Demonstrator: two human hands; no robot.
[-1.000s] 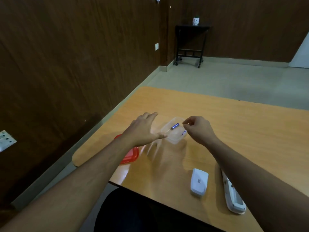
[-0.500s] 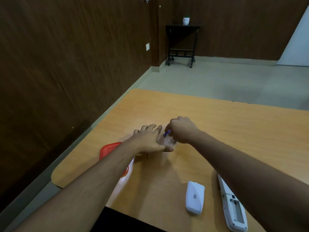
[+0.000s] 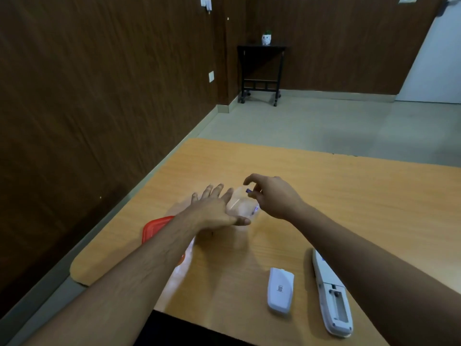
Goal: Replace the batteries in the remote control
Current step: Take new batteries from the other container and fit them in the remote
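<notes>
A small clear plastic container (image 3: pixel 240 204) sits mid-table. My left hand (image 3: pixel 214 211) rests flat against its near-left side, fingers straight. Just above the container's right edge my right hand (image 3: pixel 272 196) pinches a blue battery (image 3: pixel 249 191). A second battery (image 3: pixel 255 209) lies inside the container. The white remote (image 3: pixel 333 298) lies face down at the near right with its battery bay open and empty. Its white cover (image 3: pixel 280 290) lies to the left of it.
A red lid (image 3: pixel 156 227) lies on the table at the left, partly under my left forearm. The wooden table (image 3: pixel 349 191) stretches away to the right. A dark wall runs along the left; a black side table (image 3: pixel 260 71) stands far back.
My right hand dipped into the container, took hold of a blue battery and has lifted it up. My left hand stayed against the container.
</notes>
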